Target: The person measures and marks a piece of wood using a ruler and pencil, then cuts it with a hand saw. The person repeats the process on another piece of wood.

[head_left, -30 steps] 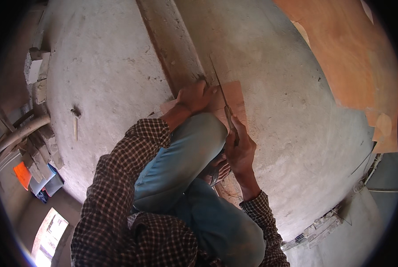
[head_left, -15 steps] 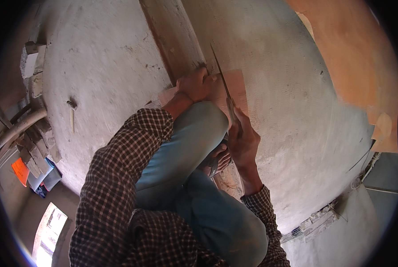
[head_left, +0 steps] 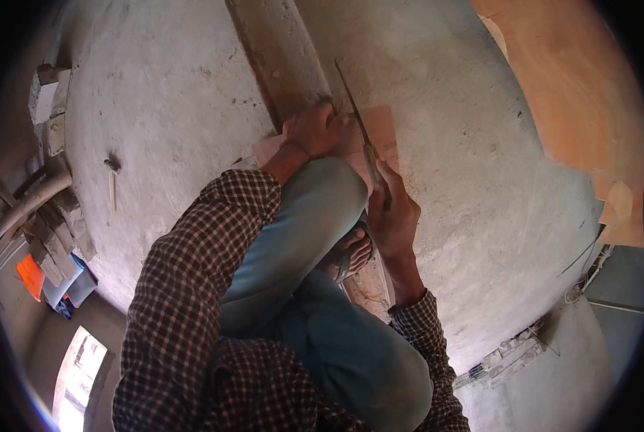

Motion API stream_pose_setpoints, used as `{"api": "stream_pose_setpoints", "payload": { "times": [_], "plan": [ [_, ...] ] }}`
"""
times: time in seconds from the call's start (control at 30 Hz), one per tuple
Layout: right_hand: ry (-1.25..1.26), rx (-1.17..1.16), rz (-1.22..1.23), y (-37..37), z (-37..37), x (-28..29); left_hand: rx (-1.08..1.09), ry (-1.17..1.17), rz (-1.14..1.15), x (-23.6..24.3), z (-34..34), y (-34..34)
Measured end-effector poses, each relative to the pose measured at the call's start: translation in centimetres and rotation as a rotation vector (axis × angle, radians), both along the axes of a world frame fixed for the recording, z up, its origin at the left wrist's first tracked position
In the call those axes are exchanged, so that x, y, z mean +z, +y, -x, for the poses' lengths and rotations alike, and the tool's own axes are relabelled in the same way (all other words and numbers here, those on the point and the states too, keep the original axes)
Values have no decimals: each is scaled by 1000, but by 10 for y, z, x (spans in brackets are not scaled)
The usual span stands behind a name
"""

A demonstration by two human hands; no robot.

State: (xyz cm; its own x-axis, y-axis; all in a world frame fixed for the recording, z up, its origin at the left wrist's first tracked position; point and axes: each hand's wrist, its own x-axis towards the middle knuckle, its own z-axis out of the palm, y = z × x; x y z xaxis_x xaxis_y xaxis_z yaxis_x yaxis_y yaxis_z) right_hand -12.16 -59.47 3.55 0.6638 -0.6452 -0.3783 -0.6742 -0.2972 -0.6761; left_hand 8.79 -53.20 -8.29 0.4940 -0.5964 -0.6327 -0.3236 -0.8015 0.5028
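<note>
My right hand (head_left: 395, 219) is closed round the handle of a handsaw (head_left: 356, 111), whose narrow blade points away from me and slightly left. The blade lies across a flat reddish-brown board (head_left: 384, 133); how far its teeth have entered the board cannot be made out. My left hand (head_left: 311, 131) grips and presses the board just left of the blade, fingers curled and thumb side toward the saw. Beneath the board runs a long wooden beam (head_left: 282, 61) on the floor. My bent knee (head_left: 329, 187) hides the board's near edge.
A hammer (head_left: 112, 180) lies on the grey floor (head_left: 170, 93) at the left. Wood pieces (head_left: 55, 216) are piled by the far-left side. A large orange-brown sheet (head_left: 574, 93) lies at the right. My sandalled foot (head_left: 354, 255) is close below the saw hand.
My right hand and the saw have shifted slightly forward, away from me. My left hand stays on the board; the whole view has tilted a little.
</note>
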Motion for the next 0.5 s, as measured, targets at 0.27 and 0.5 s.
{"api": "stream_pose_setpoints", "payload": {
  "times": [0.27,0.5],
  "plan": [
    [-231,-9,188,12,30,5,-14,4,21,-2,2,-1],
    [-89,-15,133,13,23,3,-9,3,7,2,-2,3]
  ]
}}
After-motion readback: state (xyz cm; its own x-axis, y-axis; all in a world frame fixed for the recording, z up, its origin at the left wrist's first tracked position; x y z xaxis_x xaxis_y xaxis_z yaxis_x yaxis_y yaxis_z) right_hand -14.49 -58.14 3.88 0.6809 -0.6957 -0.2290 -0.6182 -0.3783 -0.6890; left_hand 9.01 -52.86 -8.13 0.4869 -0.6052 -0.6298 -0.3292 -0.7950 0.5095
